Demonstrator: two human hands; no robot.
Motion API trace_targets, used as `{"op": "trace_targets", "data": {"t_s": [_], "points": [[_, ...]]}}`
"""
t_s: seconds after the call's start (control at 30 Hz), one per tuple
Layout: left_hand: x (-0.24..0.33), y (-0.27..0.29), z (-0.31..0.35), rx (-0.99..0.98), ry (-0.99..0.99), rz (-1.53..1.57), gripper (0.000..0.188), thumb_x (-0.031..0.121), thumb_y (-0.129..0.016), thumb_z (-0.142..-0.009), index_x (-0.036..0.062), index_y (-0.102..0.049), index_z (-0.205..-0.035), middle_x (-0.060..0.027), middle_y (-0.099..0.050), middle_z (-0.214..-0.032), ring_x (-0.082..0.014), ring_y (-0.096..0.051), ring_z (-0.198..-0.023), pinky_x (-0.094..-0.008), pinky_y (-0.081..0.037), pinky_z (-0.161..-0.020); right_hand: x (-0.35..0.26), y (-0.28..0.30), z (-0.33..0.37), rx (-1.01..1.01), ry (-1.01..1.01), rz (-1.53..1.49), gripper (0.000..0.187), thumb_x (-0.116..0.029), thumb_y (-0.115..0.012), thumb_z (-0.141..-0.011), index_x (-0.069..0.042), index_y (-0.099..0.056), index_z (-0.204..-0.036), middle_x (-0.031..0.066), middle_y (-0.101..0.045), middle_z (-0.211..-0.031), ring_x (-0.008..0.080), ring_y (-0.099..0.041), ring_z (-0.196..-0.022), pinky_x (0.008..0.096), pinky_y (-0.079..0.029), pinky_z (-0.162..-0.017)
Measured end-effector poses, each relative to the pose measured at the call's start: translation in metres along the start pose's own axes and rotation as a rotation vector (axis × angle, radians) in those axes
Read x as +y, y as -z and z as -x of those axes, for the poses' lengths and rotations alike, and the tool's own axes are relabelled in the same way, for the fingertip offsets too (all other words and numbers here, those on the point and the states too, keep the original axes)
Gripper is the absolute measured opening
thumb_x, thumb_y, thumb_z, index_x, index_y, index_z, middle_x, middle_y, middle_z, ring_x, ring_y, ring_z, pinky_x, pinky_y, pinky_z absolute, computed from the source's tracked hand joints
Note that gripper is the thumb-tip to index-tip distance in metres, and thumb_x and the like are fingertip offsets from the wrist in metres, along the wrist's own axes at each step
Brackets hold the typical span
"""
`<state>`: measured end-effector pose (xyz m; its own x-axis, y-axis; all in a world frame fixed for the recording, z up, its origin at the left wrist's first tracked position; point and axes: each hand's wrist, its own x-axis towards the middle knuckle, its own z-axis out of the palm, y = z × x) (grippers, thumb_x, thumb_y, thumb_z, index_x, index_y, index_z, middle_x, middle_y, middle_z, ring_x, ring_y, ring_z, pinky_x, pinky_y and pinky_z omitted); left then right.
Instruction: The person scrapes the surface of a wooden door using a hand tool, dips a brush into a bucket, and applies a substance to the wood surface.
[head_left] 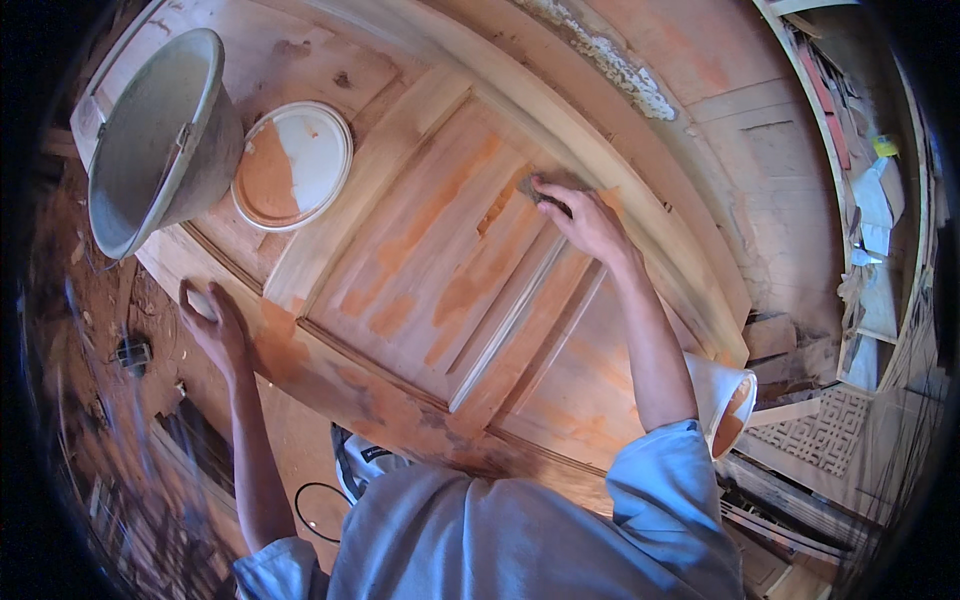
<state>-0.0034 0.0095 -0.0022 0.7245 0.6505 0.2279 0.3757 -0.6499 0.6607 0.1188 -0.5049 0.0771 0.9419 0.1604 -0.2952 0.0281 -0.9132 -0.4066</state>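
A wooden panelled door point(400, 215) lies flat before me, with orange-brown filler streaks point(475, 270) across its recessed middle panel. At the far end of that panel, my right hand point(585, 218) is closed on a small grey-brown pad point(529, 187) pressed to the wood. Fingers cover most of the pad, and its exact kind cannot be made out. By the door's near left edge, my left hand point(213, 325) is open, its thumb and fingers apart and nothing in it. A round white lid point(318, 170) with orange paste on one half lies beyond it.
A grey bucket point(215, 125) lies tilted on the door at the left. To the right, a white tub point(712, 395) with orange paste inside lies on its side near my right forearm. Timber pieces and a carved lattice panel point(825, 430) lie at the far right.
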Motion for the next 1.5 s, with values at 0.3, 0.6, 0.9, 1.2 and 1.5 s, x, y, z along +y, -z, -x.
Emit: {"op": "trace_targets", "data": {"t_s": [0.3,0.6,0.9,1.2,1.5], "points": [[0.011,0.0,0.001,0.007,-0.02,-0.026,0.059,0.037,-0.061,-0.099,0.0004,-0.046,-0.144,-0.0284,-0.045,-0.144,-0.0432,-0.043,-0.135,-0.0488,-0.034,-0.113,0.011,-0.008,-0.012,0.117,0.102,-0.043,0.04,-0.032,-0.058,-0.1,-0.016,-0.061,-0.137,0.0131,-0.067,-0.129,0.0372,-0.063,-0.117,0.0458,-0.051,-0.099],[0.009,0.0,0.002,0.007,0.023,0.054,0.059,0.035,-0.063,-0.099,-0.0007,-0.046,-0.143,-0.0282,-0.046,-0.142,-0.0439,-0.045,-0.132,-0.0493,-0.035,-0.112,0.009,-0.019,0.011,0.109,0.105,-0.023,0.04,-0.031,-0.057,-0.101,-0.02,-0.059,-0.139,0.0118,-0.066,-0.131,0.0374,-0.061,-0.119,0.046,-0.051,-0.099],[0.003,0.002,0.002,0.027,0.016,0.089,0.061,0.036,-0.064,-0.098,0.0024,-0.045,-0.145,-0.0279,-0.043,-0.145,-0.0437,-0.045,-0.133,-0.0496,-0.038,-0.11,-0.07,0.032,0.008,-0.144,-0.276,-0.018,0.038,-0.027,-0.054,-0.102,-0.01,-0.059,-0.136,0.0193,-0.073,-0.102,0.029,-0.072,-0.071,0.0434,-0.059,-0.071],[0.016,0.002,0.004,0.041,0.056,0.138,0.058,0.035,-0.065,-0.097,0.0039,-0.048,-0.144,-0.03,-0.041,-0.146,-0.046,-0.043,-0.135,-0.0496,-0.037,-0.112,-0.066,0.02,-0.051,-0.185,-0.246,0.066,0.035,-0.026,-0.053,-0.102,-0.008,-0.063,-0.131,0.0152,-0.068,-0.073,0.0225,-0.059,-0.049,0.0399,-0.051,-0.049],[0.014,0.001,0.002,0.067,0.053,0.152,0.057,0.033,-0.066,-0.097,0.0,-0.049,-0.141,-0.0279,-0.047,-0.138,-0.0419,-0.05,-0.124,-0.0482,-0.04,-0.106,-0.068,0.024,-0.062,-0.276,-0.234,0.179,0.038,-0.026,-0.052,-0.101,-0.007,-0.063,-0.132,0.0163,-0.068,-0.078,0.0229,-0.06,-0.053,0.0417,-0.049,-0.05]]}}
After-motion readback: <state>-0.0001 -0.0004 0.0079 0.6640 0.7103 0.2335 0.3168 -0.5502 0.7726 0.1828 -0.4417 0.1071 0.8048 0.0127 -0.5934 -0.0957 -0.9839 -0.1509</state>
